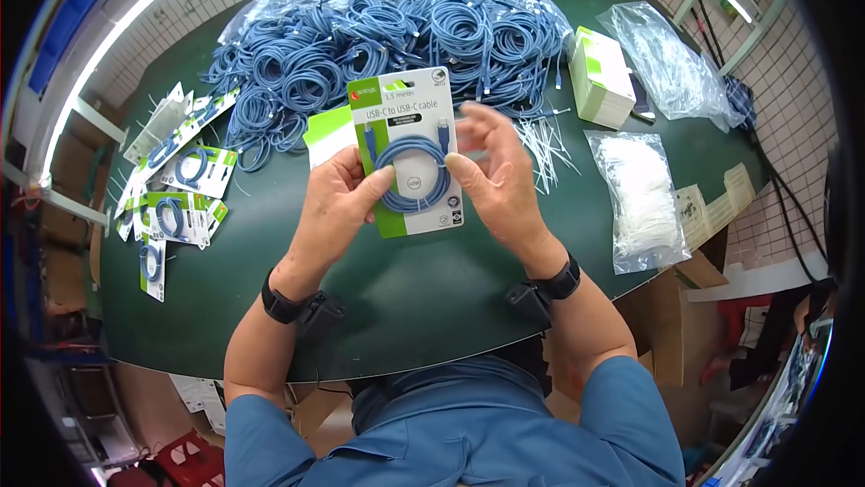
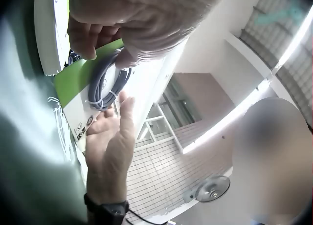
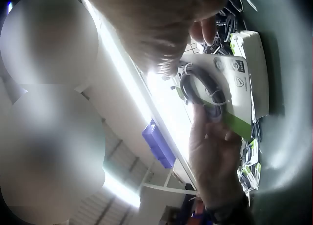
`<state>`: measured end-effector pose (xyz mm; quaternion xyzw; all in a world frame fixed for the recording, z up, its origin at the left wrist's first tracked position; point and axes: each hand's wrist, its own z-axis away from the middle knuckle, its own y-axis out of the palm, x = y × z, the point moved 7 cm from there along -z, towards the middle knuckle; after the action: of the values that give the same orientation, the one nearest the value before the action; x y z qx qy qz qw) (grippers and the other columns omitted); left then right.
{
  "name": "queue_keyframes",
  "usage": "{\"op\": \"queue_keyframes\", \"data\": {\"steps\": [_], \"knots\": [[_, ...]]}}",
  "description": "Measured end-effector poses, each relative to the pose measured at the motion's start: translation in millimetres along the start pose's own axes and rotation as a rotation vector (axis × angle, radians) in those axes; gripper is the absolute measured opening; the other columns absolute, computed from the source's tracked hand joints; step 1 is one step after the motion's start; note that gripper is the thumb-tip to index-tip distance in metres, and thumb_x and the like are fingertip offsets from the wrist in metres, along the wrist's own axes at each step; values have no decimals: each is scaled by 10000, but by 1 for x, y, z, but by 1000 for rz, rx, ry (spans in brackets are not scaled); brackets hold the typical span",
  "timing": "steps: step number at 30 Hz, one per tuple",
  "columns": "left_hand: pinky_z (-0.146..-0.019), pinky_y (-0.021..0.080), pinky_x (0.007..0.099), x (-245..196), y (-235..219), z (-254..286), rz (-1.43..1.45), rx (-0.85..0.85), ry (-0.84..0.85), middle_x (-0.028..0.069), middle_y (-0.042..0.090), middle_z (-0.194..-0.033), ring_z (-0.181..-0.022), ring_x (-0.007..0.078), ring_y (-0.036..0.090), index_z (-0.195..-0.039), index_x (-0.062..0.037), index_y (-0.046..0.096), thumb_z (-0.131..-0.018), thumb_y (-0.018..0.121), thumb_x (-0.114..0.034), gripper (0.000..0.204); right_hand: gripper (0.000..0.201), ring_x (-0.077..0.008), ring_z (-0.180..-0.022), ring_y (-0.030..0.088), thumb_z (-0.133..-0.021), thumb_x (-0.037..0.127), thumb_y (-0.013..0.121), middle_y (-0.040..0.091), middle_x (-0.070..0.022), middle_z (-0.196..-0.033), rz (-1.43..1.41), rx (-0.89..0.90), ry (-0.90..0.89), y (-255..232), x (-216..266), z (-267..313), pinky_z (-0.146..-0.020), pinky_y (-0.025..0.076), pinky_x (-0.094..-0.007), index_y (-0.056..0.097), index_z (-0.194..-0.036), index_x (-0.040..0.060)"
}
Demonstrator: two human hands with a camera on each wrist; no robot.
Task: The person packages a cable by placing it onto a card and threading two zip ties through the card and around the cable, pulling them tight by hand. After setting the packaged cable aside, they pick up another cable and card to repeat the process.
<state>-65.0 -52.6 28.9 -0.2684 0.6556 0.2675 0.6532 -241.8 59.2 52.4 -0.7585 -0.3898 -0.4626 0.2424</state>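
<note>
A white and green card (image 1: 396,109) bearing a coiled blue cable (image 1: 413,201) is held up over the table, its printed front facing the head camera. The left hand (image 1: 338,208) grips its left edge, thumb on the coil and fingers behind. At the right edge the right hand (image 1: 501,181) touches the coil with its thumb; its fingers are raised and slightly bent beside the card. In the left wrist view the coil (image 2: 105,83) lies between both hands, and the right wrist view shows the card (image 3: 234,88) from the other side.
Bundled blue cables (image 1: 360,45) cover the back of the table. Carded cables (image 1: 180,190) lie at the left. A stack of cards (image 1: 601,77), white ties (image 1: 545,149), a bag of white ties (image 1: 638,199) and an empty plastic bag (image 1: 667,59) lie at the right.
</note>
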Motion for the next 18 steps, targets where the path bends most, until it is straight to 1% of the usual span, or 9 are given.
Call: {"op": "queue_keyframes", "data": {"steps": [1,2,5,6,8,10,12,13,18], "knots": [[-572,452,197,0,3,1,-2,8,-5,37,722,-996,-789,8,593,-1179,29,672,-1020,694,-157,246,311,-170,-956,641,-964,155,769,721,-57,-1040,119,-166,-142,-10,15,1,-818,537,-308,694,-1226,5],[-598,475,202,-2,6,2,-47,23,-13,42,723,-1019,-808,15,605,-1196,32,663,-1023,686,-144,248,311,-170,-956,641,-964,155,769,721,-57,-1040,123,-171,-137,-15,16,0,-818,537,-308,694,-1226,5],[-651,521,212,-4,18,6,-133,49,-28,53,725,-1066,-845,29,627,-1229,39,645,-1030,668,-118,254,370,-231,-971,624,-803,89,863,714,-52,-1061,572,-19,-626,-10,46,7,-804,521,-358,743,-1151,53],[-698,540,224,-7,23,7,-97,49,5,55,722,-1083,-874,43,640,-1248,41,633,-1030,662,-99,261,370,-231,-971,624,-803,89,863,714,-52,-1061,573,-22,-623,-9,45,8,-804,521,-358,743,-1151,53],[-793,577,248,-11,31,8,-28,52,69,59,717,-1117,-933,70,667,-1286,45,610,-1030,651,-62,280,382,-251,-922,618,-739,76,872,713,-43,-1050,680,20,-636,4,40,12,-788,503,-384,758,-1103,64],[-831,579,260,-3,31,7,-35,66,98,63,715,-1132,-958,84,673,-1304,43,598,-1026,654,-48,298,389,-260,-897,615,-707,70,877,712,-38,-1044,738,42,-631,6,37,16,-779,493,-397,765,-1079,70],[-907,583,284,7,32,8,-41,73,162,72,709,-1162,-1009,110,686,-1339,41,576,-1016,659,-21,340,374,-251,-867,608,-694,74,875,713,-27,-1045,779,36,-722,7,39,19,-754,478,-393,765,-1052,71],[-907,583,284,9,33,9,-36,73,151,72,709,-1162,-1009,110,686,-1339,41,576,-1016,659,-21,340,367,-247,-852,605,-688,76,874,713,-21,-1046,798,36,-765,8,39,22,-742,470,-390,765,-1039,72],[-894,585,284,7,35,11,-42,67,163,71,708,-1163,-1014,106,680,-1348,30,579,-1006,679,-20,360,333,-248,-818,596,-702,57,857,708,-31,-1027,826,29,-757,13,36,23,-726,450,-388,751,-1018,67]]}}
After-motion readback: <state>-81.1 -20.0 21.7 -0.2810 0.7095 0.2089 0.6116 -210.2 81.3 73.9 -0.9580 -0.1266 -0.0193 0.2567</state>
